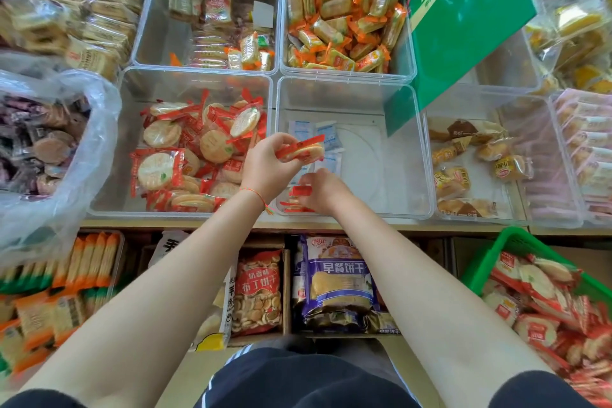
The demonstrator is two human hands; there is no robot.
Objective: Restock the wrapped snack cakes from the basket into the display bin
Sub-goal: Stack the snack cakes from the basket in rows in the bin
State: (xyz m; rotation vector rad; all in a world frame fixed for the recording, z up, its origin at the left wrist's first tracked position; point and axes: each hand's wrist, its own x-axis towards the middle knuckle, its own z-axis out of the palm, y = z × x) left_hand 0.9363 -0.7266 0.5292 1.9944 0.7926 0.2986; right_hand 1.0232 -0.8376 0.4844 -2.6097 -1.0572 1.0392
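Pinched between thumb and curled fingers, a round pale snack cake in a clear wrapper with red ends (pixel 303 150) sits in the left hand (pixel 265 164), lifted above the clear plastic display bin (pixel 415 156). Held high like that, it probably waits its turn while the other hand works below. The right hand (pixel 323 190) is down in the bin's near left corner, fingers curled onto a red-wrapped cake (pixel 299 191) atop a short stack of the same cakes (pixel 293 205); it looks to be seating that piece so the packs line up against the wall rather than scatter. Most of the bin floor is bare apart from a few white sachets (pixel 326 139), so restocking seems barely begun. The green plastic basket (pixel 516 242) at the lower right is well apart from the bin and heaped with matching red-and-white packs (pixel 536 285), within reach of the right arm for the next pickup.
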